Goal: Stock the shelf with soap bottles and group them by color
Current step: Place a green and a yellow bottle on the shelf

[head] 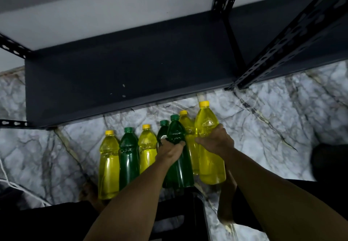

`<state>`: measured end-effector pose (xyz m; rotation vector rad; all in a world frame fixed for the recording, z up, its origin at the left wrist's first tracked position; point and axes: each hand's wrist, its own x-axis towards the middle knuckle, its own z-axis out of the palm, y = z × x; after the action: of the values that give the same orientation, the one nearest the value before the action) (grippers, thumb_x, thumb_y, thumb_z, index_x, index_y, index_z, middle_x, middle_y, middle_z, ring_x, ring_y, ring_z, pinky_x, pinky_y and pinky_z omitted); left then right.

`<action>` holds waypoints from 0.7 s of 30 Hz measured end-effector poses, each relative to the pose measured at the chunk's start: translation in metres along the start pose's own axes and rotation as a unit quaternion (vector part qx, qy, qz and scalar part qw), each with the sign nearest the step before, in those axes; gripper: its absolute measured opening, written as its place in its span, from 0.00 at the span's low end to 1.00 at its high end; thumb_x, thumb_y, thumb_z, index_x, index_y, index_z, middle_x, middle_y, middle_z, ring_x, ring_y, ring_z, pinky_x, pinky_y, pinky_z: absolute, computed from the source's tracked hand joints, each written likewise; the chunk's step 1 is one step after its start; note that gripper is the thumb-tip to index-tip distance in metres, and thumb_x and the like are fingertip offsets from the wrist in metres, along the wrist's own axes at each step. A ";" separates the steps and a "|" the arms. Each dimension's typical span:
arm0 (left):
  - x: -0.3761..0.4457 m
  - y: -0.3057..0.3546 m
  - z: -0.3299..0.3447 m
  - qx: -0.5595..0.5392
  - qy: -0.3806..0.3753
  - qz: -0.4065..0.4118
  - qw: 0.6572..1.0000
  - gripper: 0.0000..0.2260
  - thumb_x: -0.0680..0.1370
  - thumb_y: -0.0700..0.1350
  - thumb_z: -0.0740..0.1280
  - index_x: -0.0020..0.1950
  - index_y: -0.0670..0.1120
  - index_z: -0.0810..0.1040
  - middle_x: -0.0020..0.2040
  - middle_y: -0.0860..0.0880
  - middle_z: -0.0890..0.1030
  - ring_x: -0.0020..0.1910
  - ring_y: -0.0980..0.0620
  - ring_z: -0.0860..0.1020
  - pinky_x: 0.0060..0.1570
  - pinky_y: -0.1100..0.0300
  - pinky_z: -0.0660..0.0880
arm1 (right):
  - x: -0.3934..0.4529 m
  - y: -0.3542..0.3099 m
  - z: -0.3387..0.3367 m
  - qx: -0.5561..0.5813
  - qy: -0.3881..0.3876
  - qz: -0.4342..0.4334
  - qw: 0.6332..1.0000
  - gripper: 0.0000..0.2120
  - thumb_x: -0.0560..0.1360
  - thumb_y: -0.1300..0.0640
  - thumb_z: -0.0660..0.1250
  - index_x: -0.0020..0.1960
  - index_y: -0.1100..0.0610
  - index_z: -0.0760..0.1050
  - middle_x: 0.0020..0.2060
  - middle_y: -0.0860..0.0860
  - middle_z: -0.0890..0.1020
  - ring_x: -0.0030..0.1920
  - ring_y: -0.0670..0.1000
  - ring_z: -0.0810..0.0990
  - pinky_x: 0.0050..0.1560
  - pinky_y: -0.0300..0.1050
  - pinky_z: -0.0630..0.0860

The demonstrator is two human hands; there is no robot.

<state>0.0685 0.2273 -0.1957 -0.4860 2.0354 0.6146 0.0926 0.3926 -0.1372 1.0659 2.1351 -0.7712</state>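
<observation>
Both hands on bottles, in front of the dark shelf (116, 71).

Left hand (172, 149) curls round the shoulder of a green bottle (178, 165); right hand (214, 141) curls round the shoulder of a yellow bottle (211, 163), just right of it. Between and behind them, another yellow bottle (187, 125) and a second green one (163, 131). Left of the hands, on the marble floor (263, 137): three ungripped bottles side by side – yellow (108, 165), green (129, 157), yellow (147, 148).
</observation>
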 end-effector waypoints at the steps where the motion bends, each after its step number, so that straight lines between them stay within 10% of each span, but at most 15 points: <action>1: -0.001 0.003 0.003 0.008 -0.006 0.000 1.000 0.49 0.67 0.69 0.67 0.78 0.46 0.52 0.71 0.43 0.70 0.66 0.40 0.73 0.64 0.46 0.72 | -0.001 0.002 -0.002 0.010 0.007 0.001 1.000 0.49 0.61 0.36 0.76 0.69 0.61 0.59 0.65 0.57 0.72 0.66 0.59 0.72 0.62 0.52 0.70; 5: 0.001 0.008 0.018 0.102 0.003 0.002 0.995 0.57 0.68 0.71 0.69 0.79 0.40 0.42 0.75 0.39 0.65 0.70 0.39 0.70 0.64 0.48 0.72 | -0.005 0.016 -0.005 0.029 0.016 0.012 0.999 0.49 0.60 0.37 0.77 0.68 0.61 0.60 0.62 0.58 0.74 0.64 0.60 0.74 0.60 0.52 0.72; 21: -0.020 0.003 -0.043 0.062 0.102 0.136 0.983 0.34 0.71 0.60 0.72 0.64 0.42 0.59 0.50 0.46 0.77 0.45 0.45 0.77 0.44 0.54 0.77 | -0.034 0.001 -0.007 0.075 0.023 0.013 0.997 0.45 0.65 0.38 0.74 0.69 0.61 0.57 0.63 0.57 0.75 0.63 0.59 0.75 0.58 0.50 0.71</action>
<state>0.0478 0.2060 -0.1587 -0.2039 2.3422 0.6153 0.1073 0.3820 -0.1078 1.1971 2.1240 -0.9149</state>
